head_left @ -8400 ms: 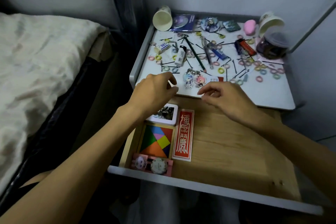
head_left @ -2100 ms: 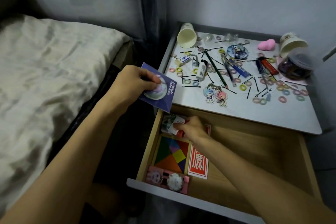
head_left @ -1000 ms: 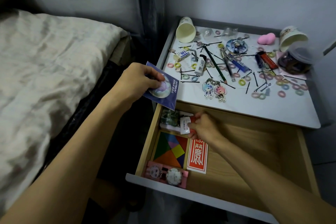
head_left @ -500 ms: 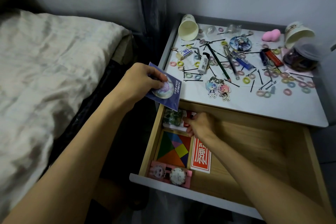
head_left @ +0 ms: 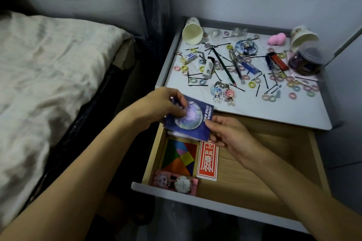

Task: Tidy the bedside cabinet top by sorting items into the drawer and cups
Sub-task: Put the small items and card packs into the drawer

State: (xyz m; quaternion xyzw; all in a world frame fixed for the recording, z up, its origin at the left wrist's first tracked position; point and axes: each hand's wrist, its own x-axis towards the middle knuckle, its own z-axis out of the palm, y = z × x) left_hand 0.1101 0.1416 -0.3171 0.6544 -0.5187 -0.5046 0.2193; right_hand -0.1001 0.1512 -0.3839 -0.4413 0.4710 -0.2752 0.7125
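Over open drawer, left hand grips blue card, right hand pinches its edge

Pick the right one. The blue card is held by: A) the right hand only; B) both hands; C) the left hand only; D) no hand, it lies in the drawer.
B: the left hand grips the blue card at its upper left, and the right hand pinches its right edge, above the drawer.

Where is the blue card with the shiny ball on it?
In the head view, the blue Star Rail card is held by the left hand and right hand, over the back left corner of the open drawer, beyond the tangram puzzle.
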